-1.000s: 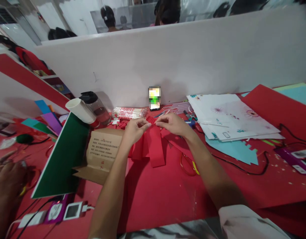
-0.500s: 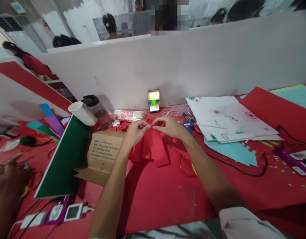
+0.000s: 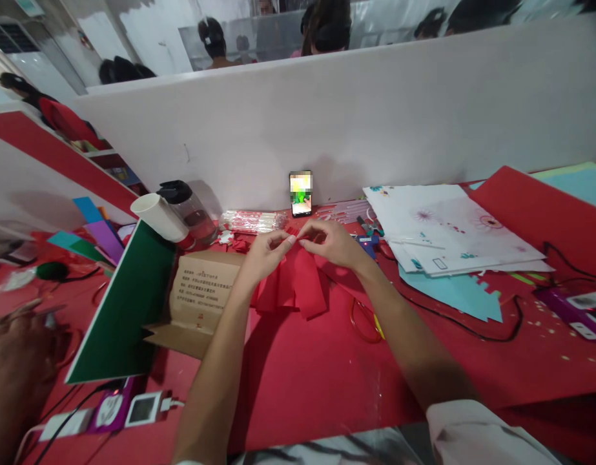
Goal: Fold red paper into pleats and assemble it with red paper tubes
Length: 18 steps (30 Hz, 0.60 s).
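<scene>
My left hand [image 3: 267, 256] and my right hand [image 3: 330, 243] meet over the middle of the red table, thumbs and fingertips pinched together. Between them is a small piece of red paper, its edge mostly covered by the fingers. Below the fingertips, several flat red paper strips [image 3: 307, 287] fan out towards me; whether they join the pinched piece I cannot tell. Scissors with red and yellow handles [image 3: 365, 321] lie under my right forearm. A lit phone [image 3: 301, 194] stands upright behind my hands, leaning on the white partition.
To the left are a brown paper bag [image 3: 203, 290], a tilted green board [image 3: 126, 310], a white paper cup [image 3: 159, 218] and a bottle [image 3: 194, 213]. White printed sheets [image 3: 452, 226] lie right. Another person's hand [image 3: 21, 349] rests at far left. A black cable [image 3: 452, 326] crosses the right side.
The view has shifted slightly. My fingertips have moved a little on the red paper, and both hands still pinch it. The other person's hand at left has moved slightly.
</scene>
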Each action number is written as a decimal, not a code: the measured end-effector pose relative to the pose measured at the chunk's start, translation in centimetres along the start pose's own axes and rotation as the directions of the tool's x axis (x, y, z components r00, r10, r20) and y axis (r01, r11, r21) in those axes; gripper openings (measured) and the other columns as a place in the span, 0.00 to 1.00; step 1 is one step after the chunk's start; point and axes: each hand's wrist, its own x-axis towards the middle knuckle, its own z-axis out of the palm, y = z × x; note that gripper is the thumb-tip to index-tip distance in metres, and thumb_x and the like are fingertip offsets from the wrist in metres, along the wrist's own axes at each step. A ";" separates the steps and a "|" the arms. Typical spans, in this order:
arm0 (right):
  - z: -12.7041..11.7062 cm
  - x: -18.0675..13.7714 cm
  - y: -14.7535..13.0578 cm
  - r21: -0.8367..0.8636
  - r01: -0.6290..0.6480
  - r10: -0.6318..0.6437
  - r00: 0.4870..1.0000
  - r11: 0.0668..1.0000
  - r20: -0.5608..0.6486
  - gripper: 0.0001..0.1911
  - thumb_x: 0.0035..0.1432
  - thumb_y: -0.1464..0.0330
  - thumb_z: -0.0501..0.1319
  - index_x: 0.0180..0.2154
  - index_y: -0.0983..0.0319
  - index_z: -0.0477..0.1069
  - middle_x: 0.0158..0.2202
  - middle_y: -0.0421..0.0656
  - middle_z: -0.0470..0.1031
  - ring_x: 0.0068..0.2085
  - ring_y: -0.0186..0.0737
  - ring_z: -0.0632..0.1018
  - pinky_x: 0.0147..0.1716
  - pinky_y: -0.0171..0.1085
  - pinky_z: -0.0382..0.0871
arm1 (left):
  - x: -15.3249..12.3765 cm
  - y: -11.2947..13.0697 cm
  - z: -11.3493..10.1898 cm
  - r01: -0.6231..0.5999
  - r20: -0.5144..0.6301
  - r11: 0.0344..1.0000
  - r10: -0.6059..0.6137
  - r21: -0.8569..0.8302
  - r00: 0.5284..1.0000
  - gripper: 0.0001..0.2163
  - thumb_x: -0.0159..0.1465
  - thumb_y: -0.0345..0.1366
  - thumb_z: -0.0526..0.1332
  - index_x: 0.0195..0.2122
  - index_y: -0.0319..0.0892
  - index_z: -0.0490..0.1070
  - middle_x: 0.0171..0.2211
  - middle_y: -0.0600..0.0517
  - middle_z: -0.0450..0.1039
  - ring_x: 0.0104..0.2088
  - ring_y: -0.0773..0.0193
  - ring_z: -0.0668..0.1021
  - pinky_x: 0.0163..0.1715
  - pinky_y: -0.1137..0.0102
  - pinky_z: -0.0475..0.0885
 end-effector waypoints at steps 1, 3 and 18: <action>-0.1 -0.1 0.0 -0.023 0.021 -0.021 1.000 1.000 0.000 0.03 0.59 0.70 0.63 0.35 0.60 0.76 0.34 0.40 0.79 0.33 0.36 0.77 0.35 0.36 0.70 | 0.0 0.0 0.0 0.024 0.009 0.999 -0.023 -0.037 1.000 0.16 0.65 0.48 0.61 0.31 0.39 0.75 0.26 0.54 0.70 0.27 0.67 0.71 0.30 0.72 0.67; -0.2 -0.1 0.0 -0.065 0.066 -0.066 0.998 0.996 0.013 0.04 0.59 0.71 0.63 0.36 0.59 0.76 0.35 0.41 0.79 0.34 0.36 0.77 0.36 0.36 0.70 | -0.1 0.0 0.0 0.079 0.027 0.992 -0.077 -0.099 0.997 0.16 0.63 0.49 0.62 0.31 0.39 0.76 0.25 0.54 0.70 0.26 0.68 0.70 0.29 0.72 0.67; -0.5 -0.1 -0.3 0.041 -0.025 0.025 1.000 0.999 -0.006 0.08 0.60 0.64 0.66 0.40 0.58 0.80 0.38 0.43 0.82 0.38 0.40 0.80 0.40 0.40 0.74 | 0.1 0.4 0.2 0.003 -0.093 0.999 -0.006 -0.041 0.996 0.09 0.60 0.41 0.66 0.35 0.40 0.79 0.33 0.50 0.79 0.34 0.64 0.78 0.37 0.69 0.72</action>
